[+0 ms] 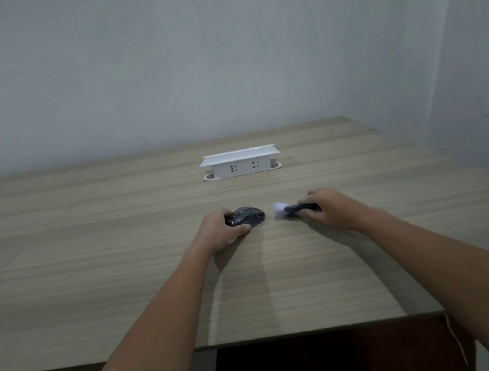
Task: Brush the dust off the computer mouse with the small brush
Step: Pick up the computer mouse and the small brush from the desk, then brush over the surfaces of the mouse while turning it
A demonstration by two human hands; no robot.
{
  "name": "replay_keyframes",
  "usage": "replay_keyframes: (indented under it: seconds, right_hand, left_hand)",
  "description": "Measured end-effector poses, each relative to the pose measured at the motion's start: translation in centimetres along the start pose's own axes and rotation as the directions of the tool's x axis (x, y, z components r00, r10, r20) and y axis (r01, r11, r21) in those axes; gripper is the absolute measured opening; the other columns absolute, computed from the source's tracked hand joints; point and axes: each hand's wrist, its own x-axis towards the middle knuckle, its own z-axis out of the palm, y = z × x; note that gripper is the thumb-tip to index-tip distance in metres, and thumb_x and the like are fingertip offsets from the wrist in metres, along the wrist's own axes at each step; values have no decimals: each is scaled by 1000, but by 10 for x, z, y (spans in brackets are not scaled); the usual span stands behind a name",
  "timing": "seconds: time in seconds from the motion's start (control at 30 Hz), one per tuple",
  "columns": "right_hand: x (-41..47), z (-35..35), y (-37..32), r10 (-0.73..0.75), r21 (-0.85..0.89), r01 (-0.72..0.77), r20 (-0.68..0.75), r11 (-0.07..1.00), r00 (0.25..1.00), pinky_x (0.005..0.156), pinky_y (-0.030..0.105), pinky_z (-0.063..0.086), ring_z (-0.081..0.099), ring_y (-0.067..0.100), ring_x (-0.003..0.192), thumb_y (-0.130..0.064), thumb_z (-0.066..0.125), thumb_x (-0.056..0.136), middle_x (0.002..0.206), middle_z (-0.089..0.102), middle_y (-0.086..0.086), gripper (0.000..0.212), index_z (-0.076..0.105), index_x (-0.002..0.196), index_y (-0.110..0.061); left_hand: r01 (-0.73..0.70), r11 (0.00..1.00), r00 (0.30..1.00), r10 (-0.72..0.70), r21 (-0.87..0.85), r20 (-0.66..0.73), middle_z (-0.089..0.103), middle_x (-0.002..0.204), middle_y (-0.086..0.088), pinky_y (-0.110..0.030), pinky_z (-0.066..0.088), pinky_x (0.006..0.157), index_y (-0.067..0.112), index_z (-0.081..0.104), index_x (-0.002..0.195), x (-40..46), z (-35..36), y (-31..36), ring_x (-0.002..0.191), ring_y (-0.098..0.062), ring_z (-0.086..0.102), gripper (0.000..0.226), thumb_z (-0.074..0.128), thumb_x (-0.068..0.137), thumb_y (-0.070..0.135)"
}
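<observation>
The fingers point(244, 230) of the left hand point(218, 230) are curled round the near and left side of the computer mouse point(249, 216), thumb at the near flank, clamping it against the counter point(118, 234). The fingers of the right hand point(326, 210) are pinched on the dark handle of the small brush point(290, 209), whose pale bristle tuft points left toward the mouse and sits just beside it, apart from it by a narrow gap of bare wood.

The mouse is a dark, glossy plastic shell, rounded on top. It is probably light and hard, and its smooth curve would slide easily under a sideways push, so holding it low on the flanks, as the left hand does, leaves the top and buttons free for sweeping and keeps it from skating away. The brush looks light as well; its handle is stiff while the bristles appear soft and will likely bend at little pressure. A grip far back on the handle gives reach, though a pinch nearer the tuft would give finer control along the seams and wheel.

Farther back on the counter stands a white pop-up socket box point(240, 162), well apart from both hands. Beyond it is a plain grey wall point(186, 52).
</observation>
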Motion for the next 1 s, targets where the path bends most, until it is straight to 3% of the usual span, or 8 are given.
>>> replay_keyframes:
  seconds: [0.13,0.27,0.4,0.53,0.67,0.77,0.9,1.0]
  right_hand:
    - [12,-8,-9,94,144,-72,-154,987,984,64,24,37,61,21,76,-18,69,93,84,71,5,15,76,100,-6]
    - [28,-18,-21,244,354,-167,-185,920,952,59,28,54,68,18,62,-24,74,91,79,72,10,23,71,92,-1]
    - [45,-25,-35,378,538,-264,-111,801,919,55,22,52,62,19,61,-23,73,91,74,67,9,24,70,87,0]
    - [54,-28,-49,342,691,-262,23,673,939,49,16,47,54,12,60,-19,71,93,68,59,2,20,72,86,0]
    - [56,-22,-50,296,484,-316,119,816,948,46,18,42,50,12,52,-19,74,88,63,58,4,21,71,76,-2]
    - [59,-16,-47,338,273,-332,24,903,941,47,22,35,44,13,49,-17,75,85,55,50,2,28,61,62,-7]
    - [56,-17,-51,327,585,-288,41,758,944,48,20,44,51,11,51,-17,75,88,63,61,3,20,73,79,1]
    - [56,-18,-51,294,506,-312,117,804,949,49,22,45,49,10,49,-17,75,88,60,57,4,25,71,74,3]
  left_hand:
    - [-23,998,996,28,-53,87,76,94,-1,-25,47,70,18,74,104,1,-6,1,83,-15,67,34,81,75,35]
    - [-68,996,980,76,-51,185,76,95,3,-27,48,74,20,73,107,1,-13,0,87,-15,68,34,79,77,36]
    - [-105,994,962,107,-25,252,76,99,3,-25,47,75,23,72,111,2,-16,3,91,-14,68,34,77,80,35]
    - [-141,990,947,136,-3,292,76,98,-4,-30,50,83,26,72,109,5,-16,3,91,-20,69,30,76,81,35]
    - [-189,982,937,176,12,301,75,99,0,-27,49,78,23,72,110,5,-14,4,90,-17,67,28,75,83,30]
    - [-198,980,940,182,25,288,74,100,6,-27,47,77,23,70,115,6,-13,3,92,-14,66,33,75,83,32]
    - [-219,975,938,201,32,283,73,93,7,-27,44,73,24,71,110,6,-13,0,83,-11,64,27,74,84,31]
    - [-219,975,936,200,37,290,73,94,8,-27,43,73,25,71,112,7,-13,0,83,-10,63,29,73,84,33]
